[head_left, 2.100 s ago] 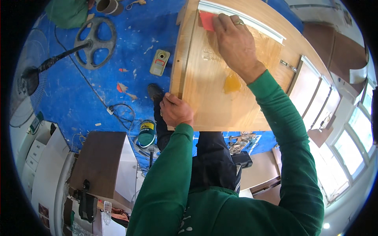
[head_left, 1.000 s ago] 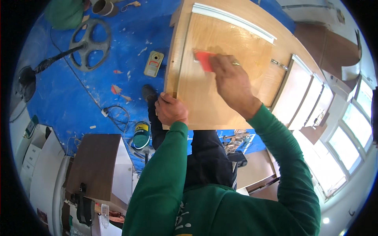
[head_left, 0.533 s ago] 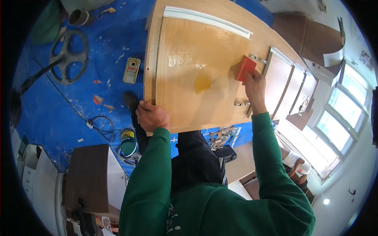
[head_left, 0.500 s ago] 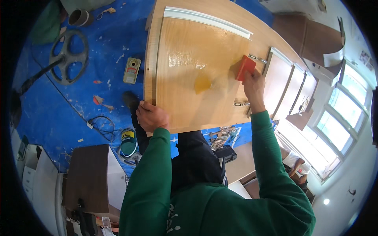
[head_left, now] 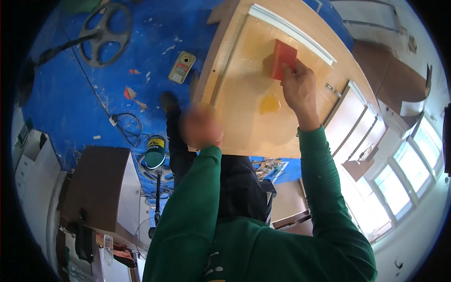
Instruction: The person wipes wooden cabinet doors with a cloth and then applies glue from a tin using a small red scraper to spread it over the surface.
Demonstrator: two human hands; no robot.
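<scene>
My right hand (head_left: 300,91) grips a flat red spreader (head_left: 283,55) against the wooden panel (head_left: 239,122), near the white strip (head_left: 292,35) along its upper edge. A yellow puddle (head_left: 271,102), apparently adhesive, lies below the spreader, and the surface around it looks wet and glossy. My left hand (head_left: 201,124) is at the panel's left edge, its fingers too blurred to make out. A metal hinge (head_left: 332,89) sits to the right of the panel, beside further pale panels (head_left: 350,122).
Blue floor covering (head_left: 75,117) holds a metal wheel-shaped stand (head_left: 105,56), a beige device (head_left: 182,66), cables (head_left: 129,123) and a green can (head_left: 155,155). A brown cabinet (head_left: 96,188) stands lower left; windows (head_left: 397,183) are on the right.
The red spreader in my right hand has moved leftward and up across the panel from beside the hinges. The view has shifted, and the person by the window is no longer visible.
</scene>
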